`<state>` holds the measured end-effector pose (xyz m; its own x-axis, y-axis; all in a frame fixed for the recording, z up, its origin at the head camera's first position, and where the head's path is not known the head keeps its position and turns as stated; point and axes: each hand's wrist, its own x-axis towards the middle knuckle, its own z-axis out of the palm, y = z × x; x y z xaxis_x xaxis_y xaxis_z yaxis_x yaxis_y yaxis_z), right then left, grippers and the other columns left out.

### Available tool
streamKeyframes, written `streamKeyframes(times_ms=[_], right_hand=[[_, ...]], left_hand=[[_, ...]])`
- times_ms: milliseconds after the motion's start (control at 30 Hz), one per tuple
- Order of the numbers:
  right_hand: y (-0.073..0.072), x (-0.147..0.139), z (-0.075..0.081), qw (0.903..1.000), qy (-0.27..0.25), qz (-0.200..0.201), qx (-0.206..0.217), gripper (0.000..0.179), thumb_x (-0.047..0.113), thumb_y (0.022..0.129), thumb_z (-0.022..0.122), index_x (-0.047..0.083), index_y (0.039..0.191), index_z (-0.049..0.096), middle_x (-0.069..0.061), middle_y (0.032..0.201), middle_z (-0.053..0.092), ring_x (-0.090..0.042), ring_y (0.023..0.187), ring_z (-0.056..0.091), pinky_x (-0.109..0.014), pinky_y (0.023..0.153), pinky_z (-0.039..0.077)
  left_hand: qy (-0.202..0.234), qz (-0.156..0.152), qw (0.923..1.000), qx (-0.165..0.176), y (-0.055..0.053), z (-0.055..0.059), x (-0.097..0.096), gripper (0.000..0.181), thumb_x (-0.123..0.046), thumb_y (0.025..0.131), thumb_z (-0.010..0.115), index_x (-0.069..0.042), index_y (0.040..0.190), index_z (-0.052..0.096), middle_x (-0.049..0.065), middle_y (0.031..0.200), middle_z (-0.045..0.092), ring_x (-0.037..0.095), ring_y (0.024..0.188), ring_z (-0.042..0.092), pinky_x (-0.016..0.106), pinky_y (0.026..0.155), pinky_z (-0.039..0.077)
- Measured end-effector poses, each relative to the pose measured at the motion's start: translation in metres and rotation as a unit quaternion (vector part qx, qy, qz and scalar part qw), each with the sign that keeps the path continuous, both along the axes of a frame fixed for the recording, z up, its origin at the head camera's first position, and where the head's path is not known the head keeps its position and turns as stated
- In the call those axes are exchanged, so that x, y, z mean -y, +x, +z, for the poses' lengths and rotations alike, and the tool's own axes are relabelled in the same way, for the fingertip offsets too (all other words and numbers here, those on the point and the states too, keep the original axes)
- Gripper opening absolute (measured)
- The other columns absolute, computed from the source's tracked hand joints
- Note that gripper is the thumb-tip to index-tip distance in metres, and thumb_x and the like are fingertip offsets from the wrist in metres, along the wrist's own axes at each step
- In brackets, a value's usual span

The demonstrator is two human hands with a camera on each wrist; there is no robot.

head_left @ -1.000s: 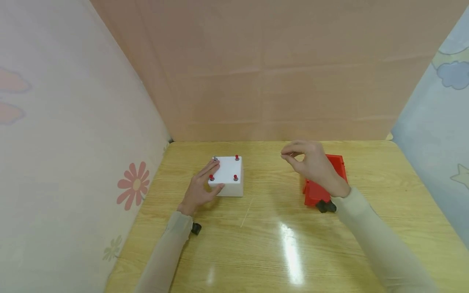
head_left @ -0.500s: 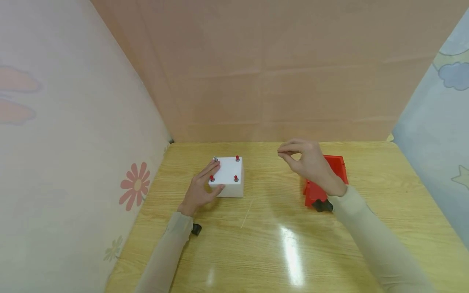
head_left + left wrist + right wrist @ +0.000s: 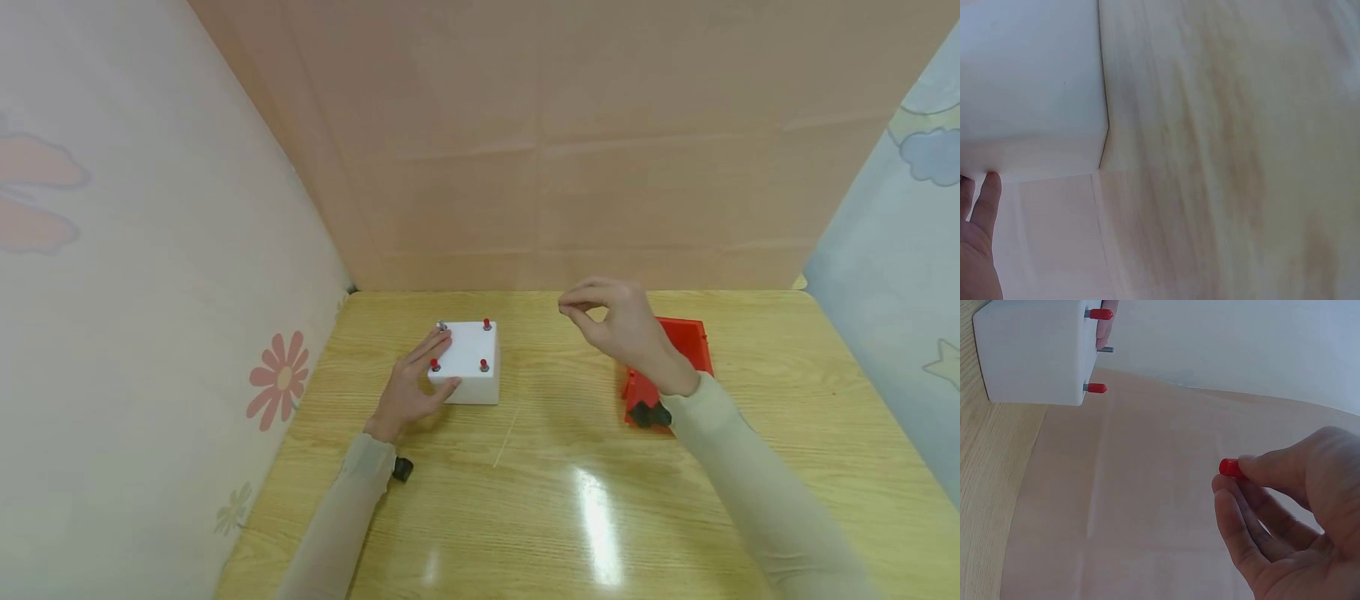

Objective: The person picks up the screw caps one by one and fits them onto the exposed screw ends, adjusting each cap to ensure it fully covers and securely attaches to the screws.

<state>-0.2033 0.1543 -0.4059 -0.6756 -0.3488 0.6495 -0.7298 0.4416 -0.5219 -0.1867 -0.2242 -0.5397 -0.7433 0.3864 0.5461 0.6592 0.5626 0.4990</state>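
A white box (image 3: 471,346) stands on the table, bolts rising from the corners of its top. Three bolts wear red caps, such as the near right one (image 3: 483,365); the far left bolt (image 3: 441,326) is bare metal. My left hand (image 3: 407,392) rests against the box's left side, fingers extended over its top edge and thumb at the front. In the left wrist view, fingertips touch the box's wall (image 3: 1029,75). My right hand (image 3: 618,325) is raised to the right of the box. Between thumb and fingertips it pinches a small red cap (image 3: 1229,467).
A red tray (image 3: 687,335) lies on the wooden table (image 3: 540,517) at the right, partly hidden under my right wrist. A tan board (image 3: 540,167) stands behind the table, with patterned walls (image 3: 150,333) on both sides.
My right hand has moved a little left and slightly up, toward the white box. The left hand and the box have stayed in place.
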Motion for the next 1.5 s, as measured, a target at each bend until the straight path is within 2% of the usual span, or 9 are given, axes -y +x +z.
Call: streamKeyframes(times_ms=[267,467,533,700,1000,1300,1500], right_hand=[[-0.001,0.005,0.004,1.0000,0.002,0.005,0.007,0.013,-0.002,0.088,0.085,0.007,0.098,0.085,-0.002,0.097,0.080,-0.016,0.083,0.077,-0.015,0.085,0.059],[-0.003,0.011,0.007,1.0000,0.005,0.005,-0.003,0.014,-0.001,0.088,0.086,0.006,0.099,0.085,-0.004,0.096,0.080,-0.018,0.082,0.077,-0.034,0.082,0.067],[-0.003,0.013,0.008,1.0000,0.005,0.007,-0.001,0.013,0.000,0.088,0.086,0.006,0.099,0.084,-0.004,0.096,0.080,-0.017,0.082,0.077,-0.036,0.082,0.067],[-0.004,0.017,0.010,0.9998,-0.008,0.016,0.011,0.013,-0.001,0.088,0.085,0.006,0.098,0.084,-0.003,0.094,0.080,-0.016,0.081,0.077,-0.035,0.082,0.067],[-0.006,0.024,0.011,0.9997,-0.008,0.022,0.009,0.011,-0.001,0.089,0.083,0.006,0.098,0.083,-0.003,0.094,0.080,-0.016,0.080,0.075,-0.036,0.080,0.067],[-0.009,0.030,0.010,0.9989,-0.021,0.037,0.020,0.011,-0.001,0.090,0.082,0.006,0.099,0.084,-0.005,0.094,0.080,-0.018,0.080,0.075,-0.041,0.080,0.068],[-0.010,0.035,0.014,0.9989,-0.019,0.025,0.033,0.012,-0.001,0.091,0.083,0.006,0.100,0.085,-0.005,0.095,0.080,-0.019,0.082,0.075,-0.044,0.082,0.068]], left_hand=[[0.002,-0.002,1.0000,-0.009,0.000,0.000,-0.001,0.069,-0.018,0.090,0.086,-0.001,0.151,0.059,0.013,0.161,0.054,0.035,0.156,0.042,0.042,0.126,0.041],[0.004,-0.004,0.9999,-0.014,-0.001,-0.001,-0.001,0.068,-0.017,0.090,0.086,0.000,0.150,0.059,0.014,0.161,0.055,0.035,0.156,0.043,0.041,0.127,0.040],[0.005,-0.004,0.9999,-0.014,-0.001,-0.001,-0.001,0.068,-0.017,0.090,0.086,0.001,0.150,0.059,0.015,0.160,0.055,0.036,0.156,0.043,0.041,0.127,0.040],[0.004,-0.002,0.9999,-0.011,0.000,0.001,-0.001,0.067,-0.017,0.090,0.085,0.002,0.150,0.059,0.015,0.161,0.054,0.037,0.156,0.042,0.041,0.126,0.040],[0.001,0.001,1.0000,-0.001,0.000,0.001,-0.001,0.068,-0.020,0.091,0.086,-0.001,0.151,0.059,0.012,0.162,0.054,0.034,0.157,0.042,0.043,0.126,0.040],[0.007,-0.011,0.9995,-0.029,-0.003,-0.005,-0.003,0.069,-0.014,0.088,0.087,0.001,0.150,0.059,0.016,0.159,0.056,0.040,0.153,0.045,0.045,0.125,0.041],[0.006,-0.016,0.9997,-0.018,-0.005,-0.003,-0.009,0.069,-0.017,0.090,0.085,-0.002,0.152,0.058,0.014,0.161,0.054,0.037,0.156,0.042,0.045,0.126,0.041]])
